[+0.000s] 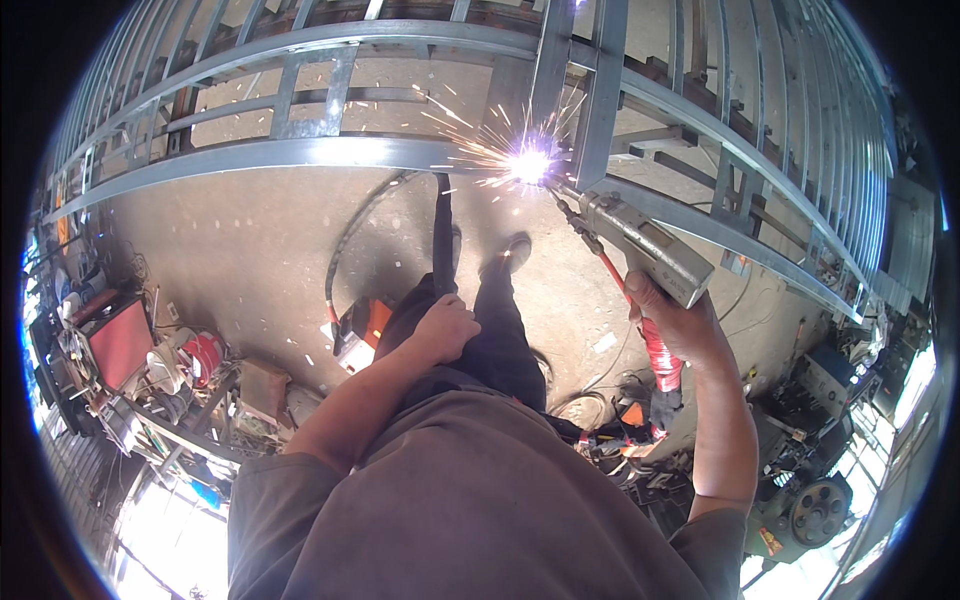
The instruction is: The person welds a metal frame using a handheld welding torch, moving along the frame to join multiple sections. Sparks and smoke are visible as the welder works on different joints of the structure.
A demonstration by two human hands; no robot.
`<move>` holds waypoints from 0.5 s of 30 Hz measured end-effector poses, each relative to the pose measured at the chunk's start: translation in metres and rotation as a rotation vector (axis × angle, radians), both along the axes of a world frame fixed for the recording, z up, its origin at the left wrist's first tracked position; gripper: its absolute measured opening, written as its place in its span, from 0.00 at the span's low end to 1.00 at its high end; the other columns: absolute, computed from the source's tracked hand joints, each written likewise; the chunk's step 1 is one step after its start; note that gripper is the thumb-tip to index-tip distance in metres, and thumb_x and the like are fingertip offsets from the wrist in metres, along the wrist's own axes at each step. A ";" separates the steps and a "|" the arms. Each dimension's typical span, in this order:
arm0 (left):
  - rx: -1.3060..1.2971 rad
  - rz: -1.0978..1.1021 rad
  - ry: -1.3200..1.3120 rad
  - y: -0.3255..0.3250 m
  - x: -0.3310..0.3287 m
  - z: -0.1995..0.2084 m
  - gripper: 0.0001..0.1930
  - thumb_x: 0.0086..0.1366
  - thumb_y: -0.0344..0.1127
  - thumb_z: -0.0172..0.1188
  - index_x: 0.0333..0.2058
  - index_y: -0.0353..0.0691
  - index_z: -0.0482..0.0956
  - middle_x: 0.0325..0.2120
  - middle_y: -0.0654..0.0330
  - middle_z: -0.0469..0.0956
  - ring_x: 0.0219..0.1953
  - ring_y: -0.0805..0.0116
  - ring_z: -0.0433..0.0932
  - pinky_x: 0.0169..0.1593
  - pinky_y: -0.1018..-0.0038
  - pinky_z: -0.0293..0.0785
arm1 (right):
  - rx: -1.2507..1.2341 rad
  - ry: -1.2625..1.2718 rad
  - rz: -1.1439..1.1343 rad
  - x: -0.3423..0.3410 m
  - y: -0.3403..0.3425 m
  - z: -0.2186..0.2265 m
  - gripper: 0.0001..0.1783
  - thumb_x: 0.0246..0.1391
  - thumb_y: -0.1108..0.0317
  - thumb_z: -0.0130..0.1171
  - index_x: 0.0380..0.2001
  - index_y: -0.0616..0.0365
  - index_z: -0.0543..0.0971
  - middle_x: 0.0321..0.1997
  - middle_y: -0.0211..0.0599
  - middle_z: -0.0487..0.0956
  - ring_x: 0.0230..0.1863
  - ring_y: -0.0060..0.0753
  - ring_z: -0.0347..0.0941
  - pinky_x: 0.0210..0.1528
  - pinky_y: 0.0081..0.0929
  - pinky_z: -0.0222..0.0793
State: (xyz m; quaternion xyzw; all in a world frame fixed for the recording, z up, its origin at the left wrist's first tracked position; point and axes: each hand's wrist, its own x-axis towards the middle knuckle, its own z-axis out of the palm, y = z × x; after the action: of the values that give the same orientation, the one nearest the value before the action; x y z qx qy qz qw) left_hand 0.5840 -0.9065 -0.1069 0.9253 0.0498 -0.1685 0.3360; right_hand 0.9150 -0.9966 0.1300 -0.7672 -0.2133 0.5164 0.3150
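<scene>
Floor (230, 235), perhaps concrete; squared metal frame (400, 153)

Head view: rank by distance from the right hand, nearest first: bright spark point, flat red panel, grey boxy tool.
1. Grey boxy tool: in the right hand.
2. Bright spark point: ahead, to the hand's left.
3. Flat red panel: far left of the picture.

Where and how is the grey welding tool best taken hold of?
Probably by the rear of the grey welding tool, coming from the person's right: its long, boxy body slants, with the front at the bright sparks and the rear toward the right hand, which holds it there.
</scene>
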 end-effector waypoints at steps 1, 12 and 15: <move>-0.001 0.000 0.007 0.000 0.000 0.000 0.05 0.55 0.32 0.62 0.30 0.49 0.85 0.32 0.62 0.81 0.47 0.61 0.79 0.64 0.64 0.67 | 0.000 -0.003 0.000 0.000 0.000 0.000 0.26 0.65 0.52 0.69 0.54 0.63 0.78 0.33 0.28 0.79 0.28 0.19 0.75 0.30 0.23 0.75; -0.013 0.009 -0.003 0.000 0.001 0.002 0.04 0.53 0.32 0.63 0.29 0.49 0.84 0.32 0.62 0.81 0.46 0.61 0.79 0.63 0.65 0.67 | -0.001 -0.006 -0.012 0.001 -0.008 -0.001 0.27 0.65 0.51 0.69 0.54 0.64 0.78 0.34 0.30 0.80 0.29 0.20 0.76 0.30 0.24 0.76; -0.011 0.002 0.010 0.000 0.001 0.002 0.06 0.53 0.31 0.63 0.30 0.49 0.85 0.32 0.62 0.81 0.46 0.60 0.79 0.64 0.64 0.67 | 0.004 -0.007 -0.014 0.001 -0.009 -0.002 0.28 0.65 0.51 0.69 0.54 0.64 0.78 0.34 0.30 0.80 0.29 0.20 0.76 0.30 0.24 0.76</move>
State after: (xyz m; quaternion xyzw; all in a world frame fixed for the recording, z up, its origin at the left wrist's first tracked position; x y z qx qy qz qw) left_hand 0.5852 -0.9064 -0.1047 0.9226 0.0516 -0.1729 0.3409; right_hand 0.9156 -1.0060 0.1279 -0.7698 -0.2099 0.5112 0.3195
